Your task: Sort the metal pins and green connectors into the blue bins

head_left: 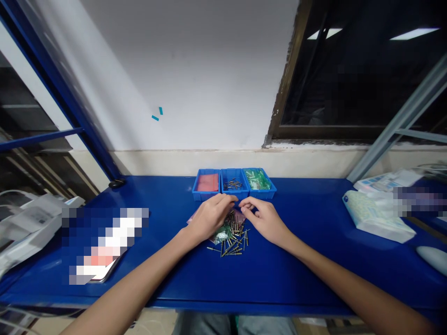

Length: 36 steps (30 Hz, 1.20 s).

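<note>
My left hand (213,215) is over the left part of a pile of blind rivets (234,232), its fingers bent and pressed together. Facing it, my right hand (262,216) has its fingertips curled in a pinch. The fingertips nearly meet above the pile; whatever they hold is too small or hidden. Beneath my left hand lies a green plastic bag (222,234), and a pink bag (239,216) shows partly behind the rivets. Just beyond stand three blue bins: the left bin (206,196) with pink bags, the middle bin (235,191) with loose rivets, the right bin (263,193) with green bags.
A phone-like slab (104,272), partly blurred out, lies on the blue table (279,288) at left. White equipment (28,228) stands at the far left. On the right are a tissue pack (379,218) and a pale rounded object (433,258). A wall closes off the back.
</note>
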Each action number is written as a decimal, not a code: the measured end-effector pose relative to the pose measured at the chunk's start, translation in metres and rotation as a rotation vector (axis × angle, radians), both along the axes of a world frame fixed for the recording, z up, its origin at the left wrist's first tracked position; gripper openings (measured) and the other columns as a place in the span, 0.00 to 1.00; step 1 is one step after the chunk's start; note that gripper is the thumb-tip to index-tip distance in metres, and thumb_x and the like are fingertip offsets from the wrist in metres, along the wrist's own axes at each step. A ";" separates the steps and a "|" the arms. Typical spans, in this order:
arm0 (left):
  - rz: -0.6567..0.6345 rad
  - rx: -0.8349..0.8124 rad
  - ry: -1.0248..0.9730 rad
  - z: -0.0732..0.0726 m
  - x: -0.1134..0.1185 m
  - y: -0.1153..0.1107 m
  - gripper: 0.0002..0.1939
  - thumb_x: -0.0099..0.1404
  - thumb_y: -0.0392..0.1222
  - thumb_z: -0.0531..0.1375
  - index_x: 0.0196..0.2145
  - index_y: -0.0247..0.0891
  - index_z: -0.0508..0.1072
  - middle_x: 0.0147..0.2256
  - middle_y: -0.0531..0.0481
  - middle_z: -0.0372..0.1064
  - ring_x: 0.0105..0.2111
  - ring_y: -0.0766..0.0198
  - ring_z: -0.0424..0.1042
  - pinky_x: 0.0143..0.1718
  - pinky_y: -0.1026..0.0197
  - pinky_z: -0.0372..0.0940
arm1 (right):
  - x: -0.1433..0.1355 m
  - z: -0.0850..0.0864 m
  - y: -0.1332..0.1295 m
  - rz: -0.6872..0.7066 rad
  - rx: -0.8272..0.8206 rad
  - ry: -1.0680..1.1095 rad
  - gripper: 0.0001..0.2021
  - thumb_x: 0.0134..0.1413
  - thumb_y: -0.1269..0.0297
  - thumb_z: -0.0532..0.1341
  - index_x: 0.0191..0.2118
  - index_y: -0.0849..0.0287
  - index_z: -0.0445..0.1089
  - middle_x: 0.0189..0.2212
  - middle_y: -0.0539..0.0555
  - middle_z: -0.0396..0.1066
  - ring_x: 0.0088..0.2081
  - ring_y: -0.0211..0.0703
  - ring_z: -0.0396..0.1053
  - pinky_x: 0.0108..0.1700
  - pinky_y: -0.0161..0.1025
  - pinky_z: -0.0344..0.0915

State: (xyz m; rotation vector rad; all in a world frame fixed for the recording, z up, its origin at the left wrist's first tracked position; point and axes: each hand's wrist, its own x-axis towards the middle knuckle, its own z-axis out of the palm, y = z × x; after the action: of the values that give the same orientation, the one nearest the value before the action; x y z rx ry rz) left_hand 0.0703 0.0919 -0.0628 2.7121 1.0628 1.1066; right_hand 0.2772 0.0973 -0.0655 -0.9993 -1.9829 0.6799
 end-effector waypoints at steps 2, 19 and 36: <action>-0.021 -0.034 -0.027 0.000 0.000 0.000 0.10 0.76 0.39 0.49 0.48 0.37 0.67 0.42 0.45 0.72 0.41 0.61 0.71 0.42 0.57 0.68 | 0.000 0.000 0.000 -0.001 0.006 -0.021 0.06 0.61 0.66 0.57 0.40 0.57 0.72 0.33 0.52 0.75 0.33 0.41 0.73 0.34 0.35 0.66; -0.045 0.044 0.115 0.003 -0.002 0.000 0.10 0.75 0.37 0.50 0.48 0.36 0.69 0.38 0.46 0.69 0.37 0.61 0.68 0.39 0.60 0.66 | 0.000 0.007 -0.008 -0.027 0.126 -0.067 0.06 0.60 0.68 0.59 0.31 0.58 0.70 0.26 0.48 0.71 0.27 0.37 0.67 0.33 0.34 0.62; -0.106 -0.058 -0.210 0.007 0.008 -0.004 0.05 0.69 0.33 0.57 0.39 0.34 0.74 0.36 0.46 0.74 0.34 0.65 0.73 0.37 0.63 0.67 | -0.002 -0.004 -0.001 0.012 0.004 0.040 0.07 0.62 0.66 0.57 0.42 0.56 0.71 0.34 0.51 0.76 0.34 0.41 0.74 0.37 0.37 0.69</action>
State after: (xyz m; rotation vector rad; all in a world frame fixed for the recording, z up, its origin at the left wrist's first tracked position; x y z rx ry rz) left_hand 0.0783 0.0877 -0.0556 2.5074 0.8956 1.2853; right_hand 0.2750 0.0966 -0.0693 -0.9650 -1.9559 0.6976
